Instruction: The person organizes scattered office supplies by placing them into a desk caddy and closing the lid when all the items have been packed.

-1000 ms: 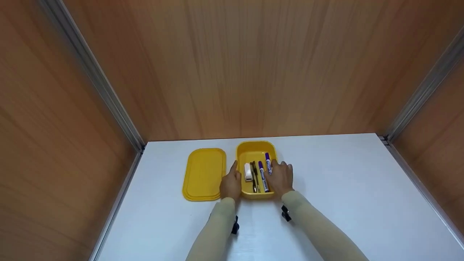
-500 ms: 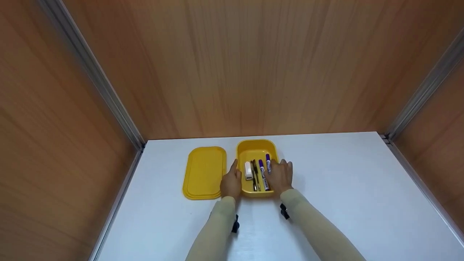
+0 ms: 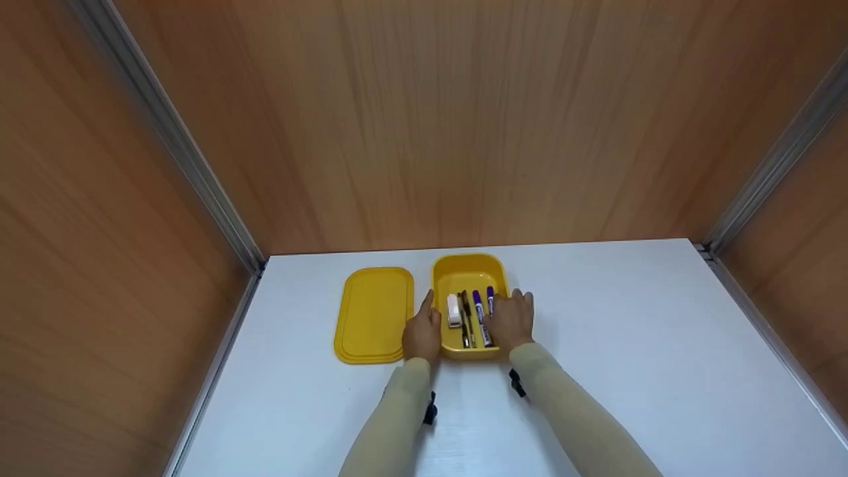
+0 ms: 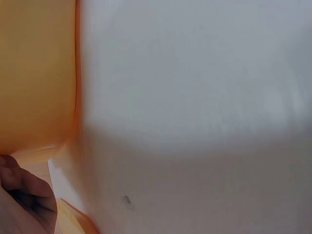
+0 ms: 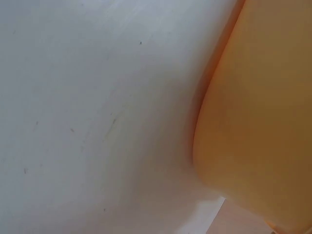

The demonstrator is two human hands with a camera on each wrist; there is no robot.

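Left hand (image 3: pixel 422 333) flat against left wall of open yellow plastic box (image 3: pixel 468 268), fingers straight. Right hand (image 3: pixel 513 322) on right rim, fingers spread. Purple markers (image 3: pixel 479 317) between hands; yellow lid (image 3: pixel 373 314) left.

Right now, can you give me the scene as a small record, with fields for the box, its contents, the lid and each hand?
box: yellow box, open, on the white table
contents: white eraser, dark pen, two purple markers, lying side by side
lid: yellow lid, flat on the table, left of the box
left hand: left hand against the box's left side
right hand: right hand on the box's right side, over its rim
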